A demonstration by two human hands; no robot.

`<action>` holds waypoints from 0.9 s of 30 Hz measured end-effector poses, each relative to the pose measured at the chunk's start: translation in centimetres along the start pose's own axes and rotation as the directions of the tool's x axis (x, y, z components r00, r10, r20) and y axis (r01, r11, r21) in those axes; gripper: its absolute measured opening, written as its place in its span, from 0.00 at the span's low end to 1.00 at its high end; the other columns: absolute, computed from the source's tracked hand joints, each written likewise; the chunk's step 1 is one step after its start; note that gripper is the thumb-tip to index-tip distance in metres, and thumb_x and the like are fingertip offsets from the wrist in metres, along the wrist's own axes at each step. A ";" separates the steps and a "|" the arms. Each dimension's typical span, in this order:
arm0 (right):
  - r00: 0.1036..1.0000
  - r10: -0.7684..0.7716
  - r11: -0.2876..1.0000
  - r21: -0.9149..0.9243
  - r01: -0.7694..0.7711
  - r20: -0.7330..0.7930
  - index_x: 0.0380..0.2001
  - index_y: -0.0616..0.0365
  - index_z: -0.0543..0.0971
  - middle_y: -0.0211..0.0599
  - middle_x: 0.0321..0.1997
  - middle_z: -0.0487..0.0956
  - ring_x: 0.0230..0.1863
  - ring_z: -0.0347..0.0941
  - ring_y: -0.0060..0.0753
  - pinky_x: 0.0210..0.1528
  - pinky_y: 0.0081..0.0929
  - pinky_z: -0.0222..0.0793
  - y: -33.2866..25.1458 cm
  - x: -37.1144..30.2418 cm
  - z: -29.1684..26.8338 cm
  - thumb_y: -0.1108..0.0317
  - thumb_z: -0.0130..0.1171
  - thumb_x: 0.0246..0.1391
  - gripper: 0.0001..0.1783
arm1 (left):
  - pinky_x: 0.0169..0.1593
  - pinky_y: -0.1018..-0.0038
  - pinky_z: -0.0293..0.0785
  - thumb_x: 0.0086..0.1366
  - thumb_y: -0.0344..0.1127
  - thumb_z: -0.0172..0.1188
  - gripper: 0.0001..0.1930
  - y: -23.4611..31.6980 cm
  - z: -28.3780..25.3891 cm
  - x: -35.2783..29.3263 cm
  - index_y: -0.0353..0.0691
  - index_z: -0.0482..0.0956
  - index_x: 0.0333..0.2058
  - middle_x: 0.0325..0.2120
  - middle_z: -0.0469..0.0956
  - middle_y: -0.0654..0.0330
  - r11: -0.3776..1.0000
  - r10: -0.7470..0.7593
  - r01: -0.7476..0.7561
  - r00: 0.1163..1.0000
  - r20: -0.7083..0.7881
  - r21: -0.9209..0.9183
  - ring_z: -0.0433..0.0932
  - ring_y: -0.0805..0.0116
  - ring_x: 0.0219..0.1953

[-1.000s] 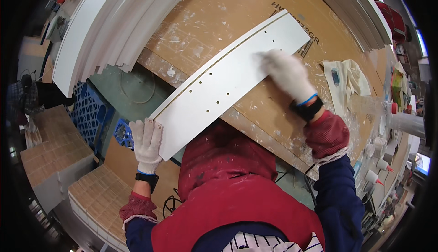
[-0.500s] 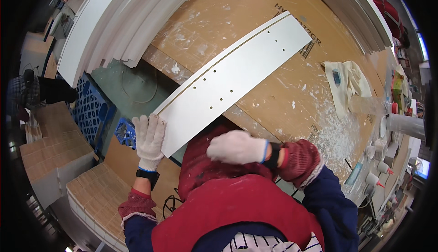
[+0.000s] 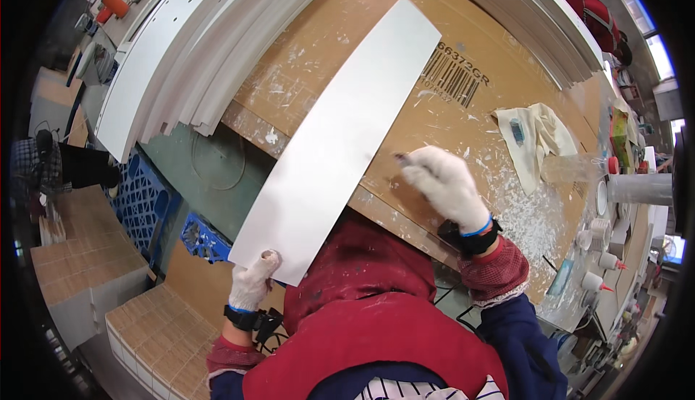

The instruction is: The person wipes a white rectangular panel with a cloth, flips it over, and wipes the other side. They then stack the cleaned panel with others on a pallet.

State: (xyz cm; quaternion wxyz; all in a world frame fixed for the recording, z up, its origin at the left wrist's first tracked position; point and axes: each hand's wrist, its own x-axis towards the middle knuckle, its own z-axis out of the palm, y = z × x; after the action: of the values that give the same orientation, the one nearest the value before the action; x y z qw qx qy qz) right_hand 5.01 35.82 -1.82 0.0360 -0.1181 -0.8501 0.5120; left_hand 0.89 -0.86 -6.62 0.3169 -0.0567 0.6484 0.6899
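Observation:
A long white panel (image 3: 340,136) lies slanted across the brown cardboard-covered workbench (image 3: 463,146), plain face up. My left hand (image 3: 255,284), in a white glove, grips the panel's near corner, which overhangs the bench edge. My right hand (image 3: 443,183), also gloved, is closed around a small dark tool whose tip touches the bench just right of the panel's long edge. What the tool is cannot be made out.
Stacks of white panels (image 3: 181,60) fill the bench's far left, with more (image 3: 536,16) along the far right. A stained white rag (image 3: 532,139) and white shavings lie at right, near small bottles (image 3: 604,259). A blue crate (image 3: 145,204) and brick-patterned boxes (image 3: 87,277) stand at lower left.
The panel has been turned over; its drilled holes no longer show. My right hand left the far end, swung past my chest, and now holds a small tool beside the panel.

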 end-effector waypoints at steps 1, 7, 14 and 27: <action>0.989 -0.144 0.984 -0.101 0.145 0.014 0.37 0.55 0.79 0.36 0.31 0.78 0.33 0.76 0.34 0.38 0.28 0.72 -0.1 0.3 0.9 0.64 0.59 0.55 0.09 | 0.29 0.77 0.75 0.63 0.29 0.55 0.09 0.1 1.1 0.0 0.28 0.75 0.39 0.30 0.79 0.56 0.992 -0.072 0.068 0.997 -0.041 -0.106 0.81 0.64 0.31; 0.768 -0.251 0.794 -0.328 0.511 0.589 0.38 0.54 0.76 0.38 0.35 0.77 0.40 0.76 0.41 0.37 0.33 0.75 -3.5 1.6 6.6 0.71 0.55 0.48 0.11 | 0.32 0.54 0.84 0.63 0.35 0.55 0.21 -2.0 1.0 1.8 0.24 0.66 0.49 0.39 0.76 0.42 0.866 -0.233 0.281 0.959 0.164 -0.414 0.81 0.47 0.37; 0.635 -0.236 0.690 -0.333 0.642 0.736 0.41 0.57 0.74 0.41 0.36 0.76 0.42 0.77 0.45 0.38 0.36 0.75 -2.1 4.2 9.4 0.70 0.52 0.53 0.11 | 0.34 0.47 0.83 0.61 0.31 0.53 0.22 -1.9 1.2 2.6 0.23 0.64 0.51 0.42 0.75 0.39 0.852 -0.242 0.253 0.967 0.082 -0.458 0.81 0.45 0.36; 0.989 0.138 0.738 -0.660 -0.142 -0.059 0.35 0.59 0.77 0.49 0.39 0.79 0.41 0.75 0.51 0.44 0.41 0.70 7.0 22.0 -9.5 0.63 0.48 0.59 0.12 | 0.32 0.69 0.79 0.53 0.24 0.57 0.20 -3.3 -0.5 3.5 0.29 0.72 0.47 0.33 0.78 0.52 0.887 -0.332 0.298 0.943 -0.038 -0.354 0.81 0.61 0.30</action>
State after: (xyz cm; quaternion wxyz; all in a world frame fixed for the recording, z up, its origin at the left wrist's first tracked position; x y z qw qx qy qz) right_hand -13.49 52.36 -4.77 -0.0444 -0.1882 -0.9647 0.1787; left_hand -0.39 -0.14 -11.22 0.3781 -0.2489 0.5150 0.7279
